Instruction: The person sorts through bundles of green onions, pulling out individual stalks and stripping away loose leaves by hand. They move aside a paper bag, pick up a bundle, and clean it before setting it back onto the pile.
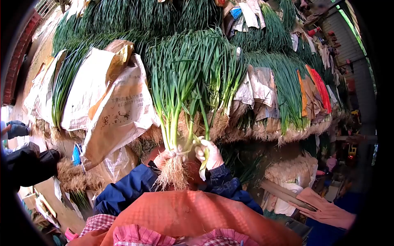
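Observation:
My left hand (160, 158) is wrapped round the white lower stems of a bunch of green onions (175, 119), just above the pale, tangled roots (174, 174). The bunch stands upright before me, its long leaves leaning over the pile behind. Close to its right side is my right hand (213, 156), whitish and closed, with fingertips pinching a yellowish-green leaf (204, 163) that hangs down below them. A longer green stalk rises just above those fingers. The orange apron (184, 213) fills the space below both hands.
Rows of green onions (135, 20) lie behind, roots toward me. A printed white sack (123, 102) drapes over some at left. Root bundles (76, 176) sit at lower left, another bundle (293, 170) at right. A pink glove (328, 209) lies lower right. Another person's dark sleeve (37, 162) shows at left.

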Available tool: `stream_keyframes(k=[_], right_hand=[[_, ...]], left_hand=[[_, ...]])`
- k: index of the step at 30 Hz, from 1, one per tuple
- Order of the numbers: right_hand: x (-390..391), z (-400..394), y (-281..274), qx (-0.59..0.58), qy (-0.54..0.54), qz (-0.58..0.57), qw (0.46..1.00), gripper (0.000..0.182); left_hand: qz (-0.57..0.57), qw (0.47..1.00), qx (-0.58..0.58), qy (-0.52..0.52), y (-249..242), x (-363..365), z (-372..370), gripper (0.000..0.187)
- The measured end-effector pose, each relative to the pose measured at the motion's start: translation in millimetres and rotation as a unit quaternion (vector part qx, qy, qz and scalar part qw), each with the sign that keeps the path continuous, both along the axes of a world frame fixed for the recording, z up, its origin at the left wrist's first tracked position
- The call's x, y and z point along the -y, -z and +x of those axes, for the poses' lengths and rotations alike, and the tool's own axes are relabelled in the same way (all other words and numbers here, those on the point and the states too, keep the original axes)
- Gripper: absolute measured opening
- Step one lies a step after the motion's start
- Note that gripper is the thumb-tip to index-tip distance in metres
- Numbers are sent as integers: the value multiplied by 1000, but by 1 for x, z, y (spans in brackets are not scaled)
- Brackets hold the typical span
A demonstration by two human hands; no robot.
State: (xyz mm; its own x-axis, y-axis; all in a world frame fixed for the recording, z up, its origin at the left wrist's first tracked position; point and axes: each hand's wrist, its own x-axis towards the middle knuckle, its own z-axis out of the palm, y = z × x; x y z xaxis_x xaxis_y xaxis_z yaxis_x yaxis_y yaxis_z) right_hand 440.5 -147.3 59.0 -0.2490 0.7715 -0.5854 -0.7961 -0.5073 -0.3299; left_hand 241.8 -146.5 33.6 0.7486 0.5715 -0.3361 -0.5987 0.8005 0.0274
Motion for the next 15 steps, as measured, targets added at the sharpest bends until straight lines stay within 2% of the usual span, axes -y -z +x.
stream_keyframes(k=[1, 3, 4, 5, 7, 8, 9, 10, 12, 13, 15], right_hand=[[0, 3, -1, 26, 43, -42, 998, 18], [-17, -3, -7, 5, -12, -72, 997, 18], [-15, -3, 28, -32, -52, -89, 994, 20], [-26, -15, 1, 100, -74, -109, 986, 24], [-14, -13, -14, 136, -37, 7, 990, 24], [-2, -4, -17, 167, -27, 16, 986, 21], [5, -2, -35, 185, 10, -1, 983, 19], [15, 1, -40, 188, 52, -23, 981, 19], [33, 13, -36, 175, 119, -38, 977, 18], [35, 16, -39, 189, 141, -67, 969, 16], [42, 26, -20, 254, 147, -108, 950, 14]], left_hand=[[-24, 1000, -10, 3, -3, -1, 0, 33], [-38, 999, -19, 14, 12, 1, 0, 33], [-38, 998, -29, 37, 23, 4, -1, 34], [-69, 996, 9, 61, 21, 0, -2, 34], [-41, 996, -14, 76, 0, -7, -1, 33], [-109, 992, 51, 44, -10, -9, 9, 43], [-100, 993, 5, 68, 7, -9, 9, 51], [-73, 996, 27, 50, 18, -1, 13, 50], [-5, 999, 39, 22, -40, -7, 40, 42], [74, 997, 12, -6, -32, 0, 50, 34], [95, 995, -11, 19, -18, 7, 53, 31]])
